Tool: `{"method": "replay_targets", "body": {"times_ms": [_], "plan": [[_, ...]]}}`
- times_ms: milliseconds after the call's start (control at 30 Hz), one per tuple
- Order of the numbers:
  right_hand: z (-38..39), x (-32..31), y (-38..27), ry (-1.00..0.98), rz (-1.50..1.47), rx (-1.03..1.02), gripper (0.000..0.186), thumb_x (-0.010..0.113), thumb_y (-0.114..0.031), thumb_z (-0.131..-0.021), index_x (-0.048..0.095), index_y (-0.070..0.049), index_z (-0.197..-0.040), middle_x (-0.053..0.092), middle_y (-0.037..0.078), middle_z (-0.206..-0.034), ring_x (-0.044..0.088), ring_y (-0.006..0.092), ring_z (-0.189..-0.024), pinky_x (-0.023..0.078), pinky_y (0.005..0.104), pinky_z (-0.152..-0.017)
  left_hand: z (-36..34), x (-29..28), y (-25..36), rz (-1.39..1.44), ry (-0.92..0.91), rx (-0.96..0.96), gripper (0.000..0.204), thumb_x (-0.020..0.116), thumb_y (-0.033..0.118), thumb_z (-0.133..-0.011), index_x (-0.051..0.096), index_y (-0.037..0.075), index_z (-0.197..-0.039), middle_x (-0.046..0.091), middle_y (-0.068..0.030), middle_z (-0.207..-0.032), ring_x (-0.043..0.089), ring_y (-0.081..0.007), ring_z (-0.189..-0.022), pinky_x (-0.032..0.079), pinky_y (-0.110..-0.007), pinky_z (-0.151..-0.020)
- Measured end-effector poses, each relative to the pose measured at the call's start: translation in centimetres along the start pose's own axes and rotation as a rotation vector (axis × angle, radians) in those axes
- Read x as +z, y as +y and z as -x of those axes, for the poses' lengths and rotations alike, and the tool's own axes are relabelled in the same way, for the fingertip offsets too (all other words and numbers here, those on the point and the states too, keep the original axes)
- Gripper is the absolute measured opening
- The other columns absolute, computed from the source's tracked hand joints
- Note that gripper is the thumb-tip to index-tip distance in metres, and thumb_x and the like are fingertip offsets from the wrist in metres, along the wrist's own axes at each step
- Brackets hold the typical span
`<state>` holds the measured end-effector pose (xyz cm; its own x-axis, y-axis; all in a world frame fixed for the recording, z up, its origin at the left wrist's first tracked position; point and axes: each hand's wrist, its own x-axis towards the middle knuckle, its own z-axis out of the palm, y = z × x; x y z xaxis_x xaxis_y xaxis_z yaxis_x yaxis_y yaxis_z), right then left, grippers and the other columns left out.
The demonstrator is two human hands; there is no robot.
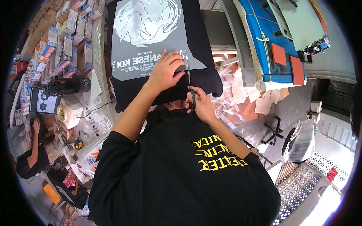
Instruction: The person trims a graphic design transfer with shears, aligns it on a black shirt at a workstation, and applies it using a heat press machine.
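A grey transfer film (128, 43) with a white fish design and mirrored lettering lies over a black garment (201, 45) on the work surface before me. My left hand (167, 69) lies on the film's near right part, fingers spread and palm down, gripping nothing. Beside it, my right hand (201, 103) is closed round the dark handles of a pair of scissors (192, 98). The thin blades point away from me, along the film's right side close to my left fingertips. Whether they are biting into the film I cannot tell.
Left are stacked cartons (68, 52), a black bottle (77, 86), a tape roll (61, 113) and a tape measure (78, 144). Another person's arm (34, 139) shows far left. Film scraps (230, 88) litter the floor at right, below a blue-covered table (260, 41).
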<state>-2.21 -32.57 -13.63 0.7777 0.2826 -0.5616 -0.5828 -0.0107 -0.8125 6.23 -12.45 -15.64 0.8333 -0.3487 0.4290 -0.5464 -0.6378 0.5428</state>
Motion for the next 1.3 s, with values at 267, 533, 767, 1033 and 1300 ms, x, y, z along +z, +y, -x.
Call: {"method": "replay_targets", "body": {"times_ms": [267,533,767,1033,1300], "plan": [[0.1,0.1,0.3,0.032,0.017,0.001,0.042,0.060,-0.025,-0.099,0.047,-0.001,-0.131,0.061,0.006,-0.083,0.062,0.0114,-0.067,0.053,0.0252,-0.053,0.1,0.2,-0.2,-0.009,0.015,0.010,0.032,0.079,0.009,-0.074,0.061,0.007,-0.100,0.060,-0.0069,-0.117,0.052,-0.0298,-0.127,0.032,-0.056,-0.113],[0.0,-0.1,0.9,0.022,0.017,0.015,0.037,0.060,-0.023,-0.099,0.049,-0.002,-0.129,0.060,0.005,-0.083,0.061,0.0111,-0.063,0.049,0.0244,-0.048,0.1,0.5,0.0,-0.113,0.041,0.069,0.019,0.072,0.008,-0.080,0.070,0.010,-0.099,0.069,-0.0028,-0.112,0.057,-0.0290,-0.122,0.036,-0.054,-0.111],[-1.9,0.8,-2.2,0.105,-0.121,0.016,0.036,0.063,-0.028,-0.097,0.055,0.000,-0.119,0.056,0.002,-0.076,0.058,0.0086,-0.057,0.041,0.0222,-0.042,0.4,-0.3,1.7,-0.073,0.073,0.081,0.015,0.068,0.006,-0.081,0.072,0.010,-0.095,0.072,-0.0022,-0.103,0.064,-0.0283,-0.111,0.038,-0.052,-0.111],[-1.8,1.1,-2.3,0.125,-0.076,0.029,0.022,0.061,-0.023,-0.099,0.056,-0.004,-0.108,0.056,0.003,-0.074,0.056,0.0100,-0.055,0.041,0.0230,-0.041,0.4,-1.2,2.9,-0.005,0.116,0.062,0.015,0.069,0.004,-0.080,0.071,0.007,-0.094,0.072,-0.0060,-0.101,0.068,-0.0287,-0.102,0.051,-0.046,-0.097],[-5.2,0.8,-4.3,0.189,-0.068,-0.044,0.024,0.052,-0.012,-0.096,0.059,0.001,-0.115,0.061,0.005,-0.075,0.059,0.0101,-0.055,0.042,0.0254,-0.042,0.6,-3.3,6.0,0.040,0.197,0.069,0.013,0.069,0.000,-0.079,0.073,0.003,-0.091,0.073,-0.0099,-0.096,0.071,-0.0299,-0.094,0.057,-0.039,-0.084]]}}
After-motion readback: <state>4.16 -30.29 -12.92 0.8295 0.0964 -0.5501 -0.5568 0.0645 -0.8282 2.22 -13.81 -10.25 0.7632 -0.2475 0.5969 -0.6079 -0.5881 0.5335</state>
